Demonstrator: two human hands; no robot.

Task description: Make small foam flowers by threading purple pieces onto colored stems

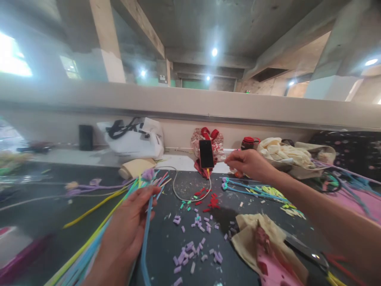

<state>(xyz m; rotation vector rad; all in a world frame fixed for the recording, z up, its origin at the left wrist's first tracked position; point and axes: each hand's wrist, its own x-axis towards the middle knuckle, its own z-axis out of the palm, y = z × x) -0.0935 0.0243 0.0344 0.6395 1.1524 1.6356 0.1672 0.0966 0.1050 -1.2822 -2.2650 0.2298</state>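
Fingers of our left hand [131, 222] clamp a bundle of pipe cleaners [98, 234] while our right hand [248, 163], fingertips pinched together, reaches near the phone [206, 153]

You are in a craft workshop: bare concrete beams [139, 24] fill the upper frame, and pipe cleaner scraps [193, 238] cover the dark worktable [166, 246] below.
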